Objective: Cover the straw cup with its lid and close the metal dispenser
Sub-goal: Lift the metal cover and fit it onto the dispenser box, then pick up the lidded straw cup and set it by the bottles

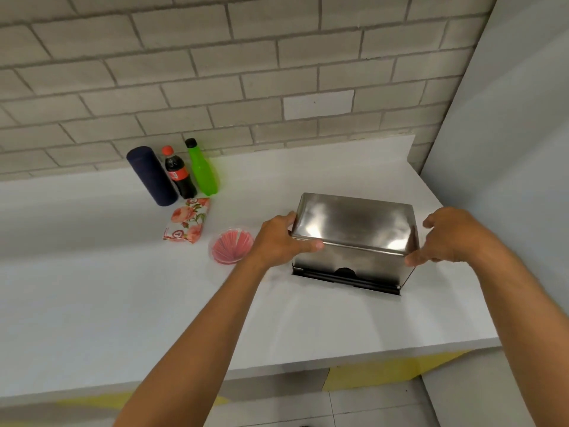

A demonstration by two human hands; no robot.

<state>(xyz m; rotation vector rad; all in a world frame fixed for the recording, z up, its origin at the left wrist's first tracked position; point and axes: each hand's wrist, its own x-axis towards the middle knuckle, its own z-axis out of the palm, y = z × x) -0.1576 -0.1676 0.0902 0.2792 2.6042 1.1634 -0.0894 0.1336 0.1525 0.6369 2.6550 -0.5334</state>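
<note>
A shiny metal dispenser (354, 229) stands on the white counter (154, 303) at the right. My left hand (277, 241) grips its left upper corner, thumb across the front edge. My right hand (443, 238) holds its right upper corner, thumb on the front, fingers spread over the side. A dark slot runs along the dispenser's base at the front. Just left of my left hand sits the clear straw cup (231, 246) with red straws fanned inside; a clear lid seems to lie over it.
At the back left stand a dark blue cylinder (152, 177), a cola bottle (178, 174) and a green bottle (201, 167). A floral napkin pack (187, 223) lies in front of them. Brick wall behind; a grey panel (508, 149) bounds the right.
</note>
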